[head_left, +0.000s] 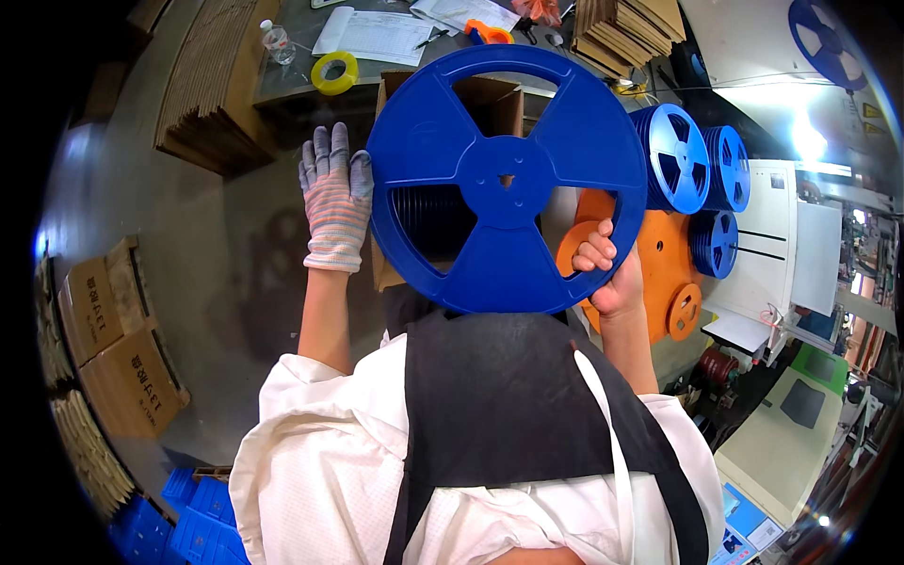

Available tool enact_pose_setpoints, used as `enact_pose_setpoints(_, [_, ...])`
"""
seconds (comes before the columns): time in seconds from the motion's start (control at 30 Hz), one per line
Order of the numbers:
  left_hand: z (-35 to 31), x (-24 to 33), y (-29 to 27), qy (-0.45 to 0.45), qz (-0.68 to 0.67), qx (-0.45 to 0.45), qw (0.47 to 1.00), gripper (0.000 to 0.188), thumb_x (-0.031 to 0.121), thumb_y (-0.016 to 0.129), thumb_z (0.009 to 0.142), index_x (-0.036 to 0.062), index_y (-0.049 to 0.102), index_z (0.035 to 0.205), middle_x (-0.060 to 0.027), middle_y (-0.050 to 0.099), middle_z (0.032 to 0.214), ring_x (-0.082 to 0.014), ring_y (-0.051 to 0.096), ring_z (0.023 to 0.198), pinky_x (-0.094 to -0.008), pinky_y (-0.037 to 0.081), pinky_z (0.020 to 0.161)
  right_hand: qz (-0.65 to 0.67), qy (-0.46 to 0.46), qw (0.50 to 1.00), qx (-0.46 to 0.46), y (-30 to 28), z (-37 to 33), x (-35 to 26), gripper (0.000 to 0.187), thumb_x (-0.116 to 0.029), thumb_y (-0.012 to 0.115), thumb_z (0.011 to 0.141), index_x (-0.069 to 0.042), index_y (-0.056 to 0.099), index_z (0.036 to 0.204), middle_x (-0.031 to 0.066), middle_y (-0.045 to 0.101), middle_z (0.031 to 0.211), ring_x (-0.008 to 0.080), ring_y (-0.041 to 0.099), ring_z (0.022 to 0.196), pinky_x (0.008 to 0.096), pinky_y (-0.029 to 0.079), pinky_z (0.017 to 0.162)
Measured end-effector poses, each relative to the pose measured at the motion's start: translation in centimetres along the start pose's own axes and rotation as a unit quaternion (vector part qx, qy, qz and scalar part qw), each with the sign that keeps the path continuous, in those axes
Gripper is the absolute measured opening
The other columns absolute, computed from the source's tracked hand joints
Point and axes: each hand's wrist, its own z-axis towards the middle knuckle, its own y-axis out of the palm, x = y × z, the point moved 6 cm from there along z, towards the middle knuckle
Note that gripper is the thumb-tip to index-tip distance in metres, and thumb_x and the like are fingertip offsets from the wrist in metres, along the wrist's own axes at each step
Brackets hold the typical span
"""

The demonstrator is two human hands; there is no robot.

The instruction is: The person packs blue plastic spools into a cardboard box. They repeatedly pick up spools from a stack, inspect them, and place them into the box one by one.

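Observation:
A large blue plastic reel [511,184] with three wide cut-outs faces me, held up in front of my apron. My right hand [607,268] is bare and grips its lower right rim, with the fingers curled through a cut-out. My left hand [337,193] wears a striped glove with grey fingertips; its fingers are stretched out, beside the reel's left edge. Whether the glove touches the rim, I cannot tell. Behind the reel stands an open cardboard box [388,268], mostly hidden, and dark ridged edges show through the left cut-out.
Several blue reels [676,158] stand stacked at the right by an orange disc [650,250]. On the far table [292,80] lie yellow tape [334,72], papers [372,36], an orange tape dispenser [488,34] and a bottle [277,42]. Flat cardboard [212,85] stands at the left, cartons [122,339] nearer.

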Motion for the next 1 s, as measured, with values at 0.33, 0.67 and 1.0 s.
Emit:
enact_pose_setpoints(0.33, [0.7, 8.9, -1.3, 0.155, 0.051, -0.017, 0.986, 0.064, 0.044, 0.061, 0.084, 0.0162, 0.048, 0.140, -0.0259, 0.036, 0.147, -0.0491, 0.027, 0.137, -0.0591, 0.015, 0.113, -0.056, 0.033, 0.998, 0.023, 1.2, 0.7, 1.0, 0.032, -0.032, 0.039, 0.102, -0.007, 0.055, 0.089, -0.0010, 0.044, 0.059, 0.0106, 0.041, 0.052, 0.0283, 0.040, 0.056])
enact_pose_setpoints(0.67, [2.7, 15.2, 0.1, 0.144, -0.044, -0.075, 0.986, 0.050, 0.054, 0.063, 0.081, 0.0051, 0.075, 0.085, -0.0072, 0.066, 0.118, -0.0329, 0.047, 0.127, -0.0582, 0.012, 0.115, -0.110, 0.017, 0.994, -0.002, 2.1, -0.2, 0.6, 0.032, -0.032, 0.040, 0.102, -0.008, 0.054, 0.086, -0.0011, 0.043, 0.057, 0.0102, 0.039, 0.049, 0.0278, 0.038, 0.054])
enact_pose_setpoints(1.0, [1.6, 14.8, 1.0, 0.176, -0.020, -0.030, 0.984, 0.037, 0.041, 0.054, 0.092, 0.0108, 0.076, 0.086, -0.0060, 0.072, 0.099, -0.0283, 0.057, 0.116, -0.0593, 0.014, 0.114, -0.094, 0.028, 0.995, 0.014, 1.1, 0.0, 0.7, 0.033, -0.032, 0.039, 0.102, -0.007, 0.054, 0.086, -0.0010, 0.044, 0.058, 0.0100, 0.040, 0.049, 0.0278, 0.039, 0.055])
